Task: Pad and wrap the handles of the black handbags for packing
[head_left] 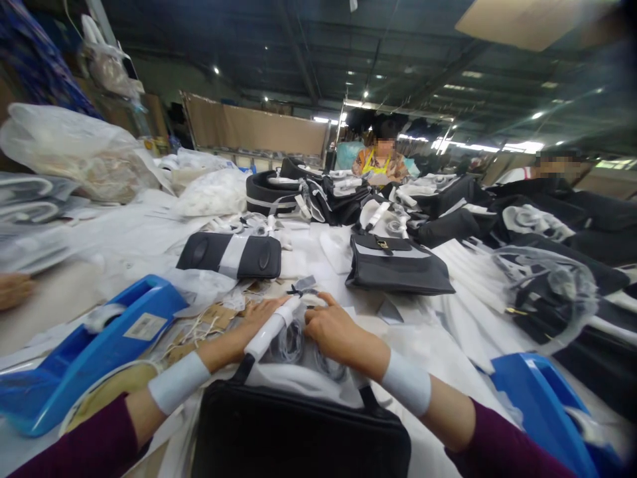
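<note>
Dark ceiling [318, 46] with little lights along the top of the frame, and below it a big table [428, 345] buried in white wrapping and bags. Main thing here is a black handbag [298, 431] at bottom centre, right by the wearer, its wrapped handle [269, 328] sticking up in white covering. Left hand [266, 312] is at the far end of that handle, which partly hides its fingers, so I can't tell if they've got hold of anything. Right hand [333, 328] is just across from it, index finger poking forward and the rest curled in; can't tell whether it's actually gripping the handle either. Clear-looking coils [288, 342] sit between the two hands, and some brown tags [219, 318] with white strings lie beside the left forearm.

Blue tape dispenser [99, 352] at lower left, another blue dispenser [542, 405] at lower right. Middle of the frame has a flat black case [199, 255] with a white band around it, plus a buckled black bag [398, 265] right of centre. Behind those, a heap of black bags [318, 192], and a co-worker [381, 162] in a yellow-strapped apron. Someone else's hand [14, 291] shows at the left edge.
</note>
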Tool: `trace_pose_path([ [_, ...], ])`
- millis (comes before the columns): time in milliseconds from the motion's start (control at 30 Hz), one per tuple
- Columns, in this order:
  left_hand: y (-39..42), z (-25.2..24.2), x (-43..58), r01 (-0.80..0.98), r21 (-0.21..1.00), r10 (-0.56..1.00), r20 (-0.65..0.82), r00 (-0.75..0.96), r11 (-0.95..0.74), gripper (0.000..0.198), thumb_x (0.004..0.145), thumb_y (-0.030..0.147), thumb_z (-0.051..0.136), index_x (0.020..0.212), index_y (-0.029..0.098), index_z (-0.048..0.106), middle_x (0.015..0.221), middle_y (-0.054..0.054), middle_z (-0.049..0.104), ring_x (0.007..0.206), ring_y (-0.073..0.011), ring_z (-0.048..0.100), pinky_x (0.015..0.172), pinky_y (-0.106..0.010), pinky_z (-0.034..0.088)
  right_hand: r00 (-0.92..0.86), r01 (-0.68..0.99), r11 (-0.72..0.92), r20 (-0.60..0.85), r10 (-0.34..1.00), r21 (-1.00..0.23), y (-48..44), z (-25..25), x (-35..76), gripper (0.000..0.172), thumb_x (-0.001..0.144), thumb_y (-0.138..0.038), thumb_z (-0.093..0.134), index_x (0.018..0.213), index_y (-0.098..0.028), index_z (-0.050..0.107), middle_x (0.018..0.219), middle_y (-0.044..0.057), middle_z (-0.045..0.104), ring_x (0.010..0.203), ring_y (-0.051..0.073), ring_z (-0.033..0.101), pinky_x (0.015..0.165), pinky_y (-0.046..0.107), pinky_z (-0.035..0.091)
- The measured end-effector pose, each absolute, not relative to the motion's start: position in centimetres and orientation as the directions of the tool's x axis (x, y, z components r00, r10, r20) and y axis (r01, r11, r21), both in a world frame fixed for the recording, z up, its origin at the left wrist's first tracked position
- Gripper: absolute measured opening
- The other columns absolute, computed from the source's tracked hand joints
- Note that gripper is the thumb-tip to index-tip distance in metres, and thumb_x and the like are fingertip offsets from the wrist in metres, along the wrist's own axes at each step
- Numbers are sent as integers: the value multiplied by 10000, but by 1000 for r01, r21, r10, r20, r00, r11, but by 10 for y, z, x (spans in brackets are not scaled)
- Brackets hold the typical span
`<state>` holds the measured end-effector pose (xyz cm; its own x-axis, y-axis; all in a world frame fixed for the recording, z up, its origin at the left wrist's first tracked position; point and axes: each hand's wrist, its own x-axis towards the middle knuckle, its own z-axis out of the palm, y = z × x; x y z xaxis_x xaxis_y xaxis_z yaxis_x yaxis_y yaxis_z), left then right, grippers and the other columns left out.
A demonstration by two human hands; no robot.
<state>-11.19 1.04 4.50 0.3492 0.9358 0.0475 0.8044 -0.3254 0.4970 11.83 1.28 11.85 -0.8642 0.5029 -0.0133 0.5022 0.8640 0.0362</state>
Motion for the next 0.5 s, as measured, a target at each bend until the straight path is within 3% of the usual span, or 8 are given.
trace_pose_path([
  [100,3,61,-123,824,475,943,41,331,-309,727,750,314,617,1428,198,380,1387,-142,481,1253,-321,450,1066,-486,357,-834,551,834,-7,552,28,11,108,116,191,807,-89,543,755,-153,716,805,57,697,692,173,616,1128,488,202],
  [233,-4,75,-131,756,628,970,-9,244,-185,716,743,352,611,1392,130,408,1305,-166,519,1023,-260,579,921,-405,485,-827,562,827,1,562,31,7,108,117,148,801,-166,584,747,-147,720,821,74,693,687,177,622,1140,469,175],
  [367,-5,72,-120,712,629,942,107,317,-311,566,768,289,573,1321,188,505,1260,-123,552,1194,-274,502,1064,-427,390,-820,570,820,-23,571,45,6,107,116,164,830,-227,597,790,-144,733,851,97,692,741,193,631,1142,472,154],
  [500,-13,86,-117,736,637,973,144,180,-230,565,746,317,576,1281,141,528,1202,-140,552,1105,-271,554,998,-424,451,-819,571,820,-34,573,41,6,107,118,178,845,-265,610,812,-143,736,884,102,690,784,203,638,1140,475,156],
])
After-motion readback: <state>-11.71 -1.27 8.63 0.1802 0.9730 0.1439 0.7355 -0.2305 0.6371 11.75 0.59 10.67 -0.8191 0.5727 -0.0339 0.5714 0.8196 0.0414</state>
